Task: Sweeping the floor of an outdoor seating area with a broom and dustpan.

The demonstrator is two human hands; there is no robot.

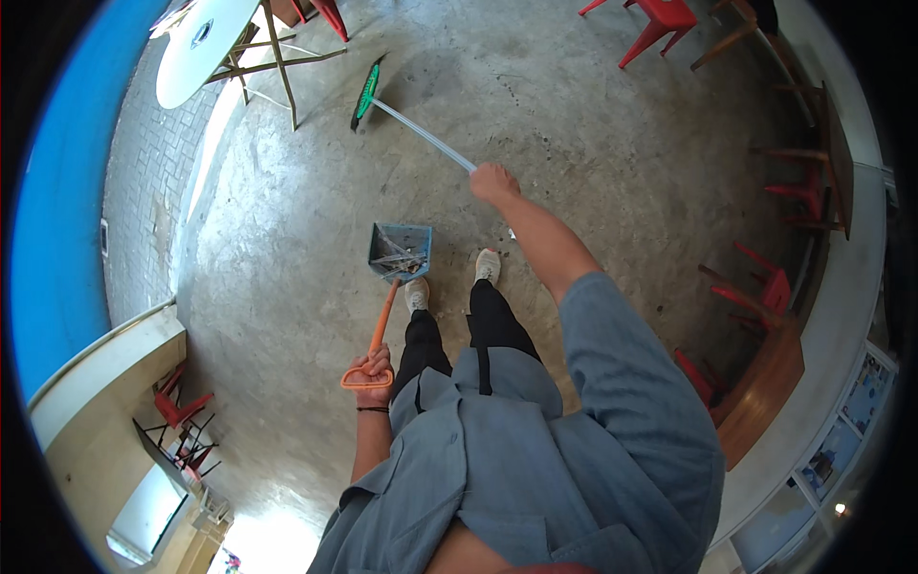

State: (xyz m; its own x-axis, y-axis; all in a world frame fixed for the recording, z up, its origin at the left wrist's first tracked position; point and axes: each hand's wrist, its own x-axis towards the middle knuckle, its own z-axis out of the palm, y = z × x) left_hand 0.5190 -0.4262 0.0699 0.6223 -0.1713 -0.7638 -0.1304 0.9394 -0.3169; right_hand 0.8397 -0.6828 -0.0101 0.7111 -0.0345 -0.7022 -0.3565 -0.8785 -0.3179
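My right hand [495,184] grips the pale shaft of a push broom [423,134], reaching out ahead of me. Its green head [367,90] with dark bristles rests on the concrete floor at the far left of the shaft. Low on my left side, my left hand [371,373] is closed around the orange handle [382,323] of a long-handled dustpan. The blue-grey pan [399,251] stands on the floor just in front of my left shoe [417,295]. Inside it lie clear plastic strips and dark bits of litter.
A white-topped folding table [193,61] stands ahead on the left. One red metal stool [660,25] is ahead on the right. Wooden tables [760,394] and red chairs [774,290] line the right wall. A small white scrap [512,234] lies near my right shoe [488,266].
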